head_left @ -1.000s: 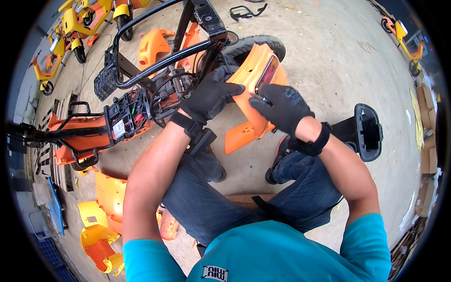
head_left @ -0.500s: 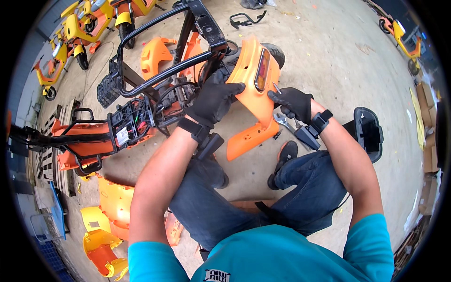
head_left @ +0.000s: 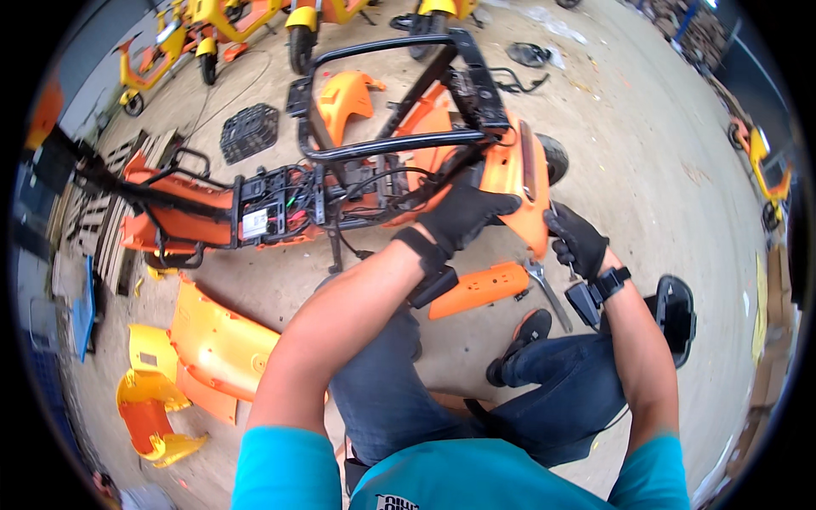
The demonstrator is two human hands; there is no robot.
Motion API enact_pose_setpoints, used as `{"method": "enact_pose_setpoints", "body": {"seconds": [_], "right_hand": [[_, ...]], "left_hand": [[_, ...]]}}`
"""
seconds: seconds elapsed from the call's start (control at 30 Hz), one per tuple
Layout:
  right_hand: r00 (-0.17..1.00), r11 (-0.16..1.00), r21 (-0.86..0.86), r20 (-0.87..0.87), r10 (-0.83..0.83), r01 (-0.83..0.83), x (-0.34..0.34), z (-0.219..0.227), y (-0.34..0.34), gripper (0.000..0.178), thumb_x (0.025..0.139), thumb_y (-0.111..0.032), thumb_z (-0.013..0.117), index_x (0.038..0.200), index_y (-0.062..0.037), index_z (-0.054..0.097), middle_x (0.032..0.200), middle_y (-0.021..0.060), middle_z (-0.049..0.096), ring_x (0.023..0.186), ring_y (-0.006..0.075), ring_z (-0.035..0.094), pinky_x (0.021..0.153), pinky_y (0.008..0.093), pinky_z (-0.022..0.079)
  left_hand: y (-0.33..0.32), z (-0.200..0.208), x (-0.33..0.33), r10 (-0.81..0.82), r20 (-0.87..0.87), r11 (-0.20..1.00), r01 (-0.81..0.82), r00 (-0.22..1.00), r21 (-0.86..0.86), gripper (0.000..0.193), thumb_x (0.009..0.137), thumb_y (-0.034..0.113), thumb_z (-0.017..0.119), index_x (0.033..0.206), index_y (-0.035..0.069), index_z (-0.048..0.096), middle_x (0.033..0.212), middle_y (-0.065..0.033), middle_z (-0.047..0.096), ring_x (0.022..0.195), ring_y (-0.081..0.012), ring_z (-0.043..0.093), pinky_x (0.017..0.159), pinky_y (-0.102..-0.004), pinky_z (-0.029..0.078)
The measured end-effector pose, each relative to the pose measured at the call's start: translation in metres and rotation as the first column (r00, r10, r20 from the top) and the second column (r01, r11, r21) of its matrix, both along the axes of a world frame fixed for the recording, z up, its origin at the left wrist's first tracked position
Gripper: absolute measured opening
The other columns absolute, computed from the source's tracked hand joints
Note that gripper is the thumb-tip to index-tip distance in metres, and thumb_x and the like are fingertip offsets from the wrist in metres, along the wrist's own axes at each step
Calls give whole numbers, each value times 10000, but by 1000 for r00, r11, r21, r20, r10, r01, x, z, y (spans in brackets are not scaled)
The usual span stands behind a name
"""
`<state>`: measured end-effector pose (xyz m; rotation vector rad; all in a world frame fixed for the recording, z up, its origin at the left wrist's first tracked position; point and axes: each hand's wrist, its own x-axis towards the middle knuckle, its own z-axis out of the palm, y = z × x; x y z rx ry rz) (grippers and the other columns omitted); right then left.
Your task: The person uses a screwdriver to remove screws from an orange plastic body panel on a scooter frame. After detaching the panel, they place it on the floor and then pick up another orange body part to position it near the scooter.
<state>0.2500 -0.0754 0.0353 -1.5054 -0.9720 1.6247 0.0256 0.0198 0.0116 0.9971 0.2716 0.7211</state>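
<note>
Floor (head_left: pixel 646 170): pale concrete, with yellow scooters (head_left: pixel 212 12) standing at far left.
Orange panel (head_left: pixel 532 224): sat at the black frame's (head_left: pixel 399 141) right end, bearing a red lamp (head_left: pixel 529 161).
Left hand (head_left: pixel 467 217): laid its thumb on the panel; with fingers hidden, its closure could not be told.
Right hand (head_left: pixel 578 242): curled closed around a thin metal tool (head_left: pixel 573 272), beside the panel.
</note>
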Motion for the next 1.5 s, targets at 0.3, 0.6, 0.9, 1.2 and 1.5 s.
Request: {"method": "enact_pose_setpoints", "body": {"seconds": [0.3,0.6,0.9,1.2,1.5], "right_hand": [[980,981,-126,-118,-159,144,18,-10,-3,289,898,-381,693,925,-120,574,658,-67,452,463,12,350,379,159,278],[964,964,75,58,-261,257,28,1,2,343,900,-341,690,1124,-107,579,683,-76,438,459,0,321,377,158,271],[939,938,67,23,-342,340,52,0,13,307,873,-350,727,1039,-141,575,676,-76,427,465,22,325,379,185,268],[946,949,73,90,-311,305,48,1,39,311,861,-387,734,979,-152,567,624,-82,396,443,27,303,379,190,255],[956,958,134,118,-269,254,24,17,63,262,873,-367,723,872,-180,540,564,-108,377,424,7,305,364,181,228]], "left_hand": [[-8,16,3,95,-59,995,-96,994,-3,386,821,54,708,1180,27,568,1061,-38,623,923,-139,631,771,-287,551],[-14,23,1,153,-452,982,-85,879,166,518,873,216,731,1297,53,483,1067,-74,607,852,-126,642,689,-265,567],[-8,22,-8,28,-415,999,-18,909,29,386,893,194,685,1168,-23,523,938,-86,639,803,-145,651,721,-281,570],[-5,11,-16,94,-549,984,6,831,178,376,879,190,702,1140,-19,531,860,-74,633,747,-133,637,656,-275,543],[-3,7,-26,145,-527,970,-16,837,242,275,884,185,685,1049,0,567,828,-53,628,704,-116,619,615,-259,519]]}}
